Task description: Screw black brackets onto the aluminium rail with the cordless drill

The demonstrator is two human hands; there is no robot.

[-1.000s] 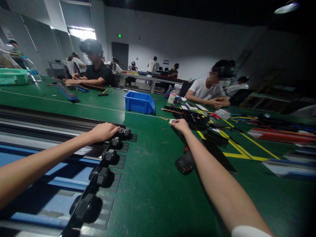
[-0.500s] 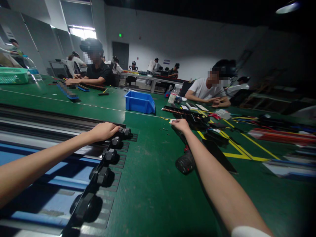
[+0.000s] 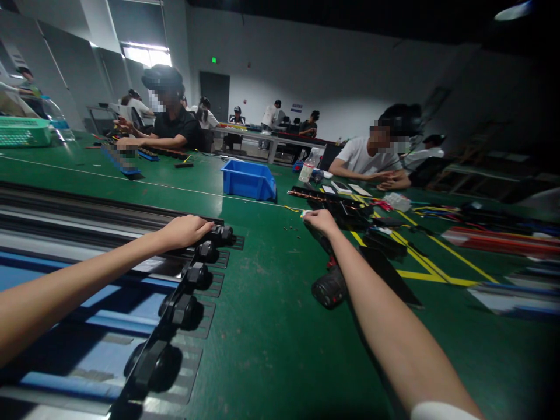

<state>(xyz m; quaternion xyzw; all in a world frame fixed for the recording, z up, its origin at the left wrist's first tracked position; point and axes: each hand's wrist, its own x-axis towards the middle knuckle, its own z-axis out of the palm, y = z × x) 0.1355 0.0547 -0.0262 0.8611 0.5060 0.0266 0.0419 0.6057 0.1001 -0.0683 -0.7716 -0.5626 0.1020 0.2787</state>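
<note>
My left hand (image 3: 188,230) lies over the end of the farthest long dark profile (image 3: 109,211), its fingers closed at the black cable gland (image 3: 224,234) there. Several more black cable glands (image 3: 177,309) line the profile ends towards me, each with a slotted black plate beside it. Farther right, my right hand (image 3: 321,221) pinches a small white connector (image 3: 304,214) with short yellow wires (image 3: 292,209). From about there a thin pale line (image 3: 184,189) runs left across the green table. Most of the connector is hidden by my fingers.
A blue bin (image 3: 249,181) stands beyond my hands. Small dark screws (image 3: 291,228) lie left of my right hand. A black-and-red power drill (image 3: 329,287) lies by my right forearm. Dark parts and wires (image 3: 345,205) spread rightward. Two co-workers (image 3: 175,125) sit across the table.
Both my hands stay where they were, still closed. The view has shifted very slightly. The co-worker at the left has raised one hand.
</note>
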